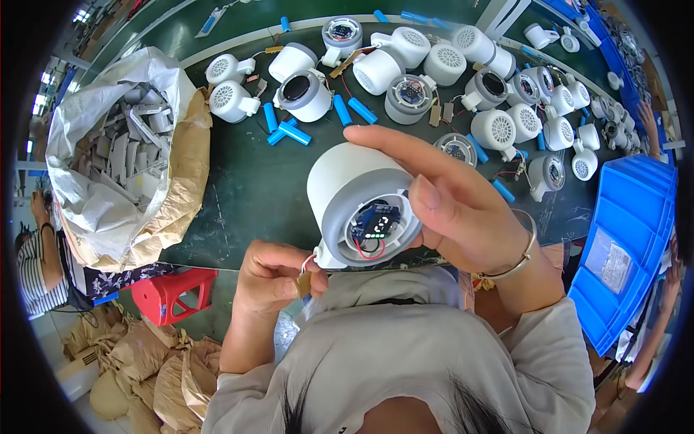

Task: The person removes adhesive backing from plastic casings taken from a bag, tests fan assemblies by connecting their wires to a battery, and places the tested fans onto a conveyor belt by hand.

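Observation:
My right hand (466, 210) grips a white cylindrical device housing (354, 173) with a grey collar, held tilted above the table's front edge. Its open end faces me and shows a circuit board (376, 222) with a lit display, green lights and a red wire. At the housing's lower left, my left hand (271, 278) pinches a small brown tab (303, 283) that hangs on thin wires from the housing's side arm. Past my hands, blue cylindrical battery cells (293, 132) lie near similar white housings (303, 98).
A large woven sack (195, 181) of grey-white plastic parts stands at the left. Blue crates (618, 239) are at the right. Many housings cover the far side of the green table (238, 195). A red stool (173, 295) and brown bags (137, 358) sit lower left. Other people are at both edges.

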The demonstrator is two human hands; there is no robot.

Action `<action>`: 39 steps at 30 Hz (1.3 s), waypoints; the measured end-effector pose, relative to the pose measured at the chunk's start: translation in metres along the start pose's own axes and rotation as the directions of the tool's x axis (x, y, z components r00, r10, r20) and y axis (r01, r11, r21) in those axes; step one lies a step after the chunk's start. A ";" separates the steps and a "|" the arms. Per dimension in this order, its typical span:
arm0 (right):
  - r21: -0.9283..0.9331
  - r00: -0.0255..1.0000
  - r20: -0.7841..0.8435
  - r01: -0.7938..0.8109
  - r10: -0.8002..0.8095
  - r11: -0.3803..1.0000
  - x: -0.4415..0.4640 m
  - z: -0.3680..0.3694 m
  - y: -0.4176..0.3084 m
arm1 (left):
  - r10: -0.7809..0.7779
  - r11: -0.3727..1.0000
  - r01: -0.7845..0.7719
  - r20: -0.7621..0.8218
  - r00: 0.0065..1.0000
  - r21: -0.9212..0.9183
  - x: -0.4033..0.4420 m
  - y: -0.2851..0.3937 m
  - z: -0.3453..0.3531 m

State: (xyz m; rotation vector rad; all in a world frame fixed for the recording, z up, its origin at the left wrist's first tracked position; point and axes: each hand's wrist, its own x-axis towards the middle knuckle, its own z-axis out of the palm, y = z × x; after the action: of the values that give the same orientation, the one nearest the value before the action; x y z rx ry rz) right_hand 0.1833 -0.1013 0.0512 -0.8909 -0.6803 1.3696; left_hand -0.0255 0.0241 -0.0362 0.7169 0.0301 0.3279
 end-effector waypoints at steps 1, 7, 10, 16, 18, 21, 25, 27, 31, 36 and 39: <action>-0.040 1.000 -0.007 0.012 -0.012 0.999 -0.001 0.000 -0.002 | -0.004 1.000 0.004 -0.023 1.000 0.004 0.000 0.000 0.001; -0.139 0.997 -0.079 0.011 -0.022 0.990 -0.001 -0.001 0.001 | -0.016 0.994 0.021 -0.045 0.999 0.111 -0.003 0.002 0.001; -0.223 0.994 -0.098 0.031 -0.054 0.974 -0.003 -0.001 0.001 | -0.009 0.984 0.016 -0.039 0.999 0.175 -0.004 0.003 0.006; -0.261 0.986 -0.112 0.094 -0.127 0.961 -0.006 0.008 -0.002 | -0.001 0.975 0.015 -0.062 0.998 0.222 -0.004 0.005 0.012; -0.278 0.985 -0.117 0.092 -0.129 0.956 -0.008 0.008 -0.003 | -0.002 0.966 0.009 -0.029 1.000 0.257 -0.004 0.005 0.011; -0.305 0.983 -0.124 0.091 -0.135 0.948 -0.010 0.008 -0.003 | -0.008 0.968 0.012 -0.018 1.000 0.249 -0.004 0.004 0.012; -0.329 0.981 -0.126 0.099 -0.148 0.939 -0.010 0.004 0.001 | 0.002 0.958 -0.011 0.033 0.999 0.286 -0.003 0.005 0.010; -0.331 0.980 -0.131 0.099 -0.150 0.938 -0.010 0.002 0.004 | -0.015 0.946 0.004 0.030 0.999 0.323 -0.002 0.006 0.014; -0.257 0.977 -0.107 0.150 -0.182 0.955 -0.010 -0.003 0.010 | -0.045 0.944 0.033 0.029 0.999 0.328 -0.003 0.007 0.014; -0.294 0.970 -0.125 0.166 -0.210 0.941 -0.011 -0.012 0.018 | -0.087 0.898 0.117 -0.091 0.992 0.424 -0.001 0.012 0.021; -0.197 0.966 -0.254 0.000 -0.051 0.980 -0.014 -0.021 0.031 | 0.004 0.706 0.115 -0.166 0.986 0.699 0.008 0.016 0.030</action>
State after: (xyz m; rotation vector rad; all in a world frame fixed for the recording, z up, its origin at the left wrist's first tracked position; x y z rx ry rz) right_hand 0.1834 -0.1186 0.0151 -1.1909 -0.6288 1.1495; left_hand -0.0188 0.0188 -0.0023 1.4622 0.3470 0.3107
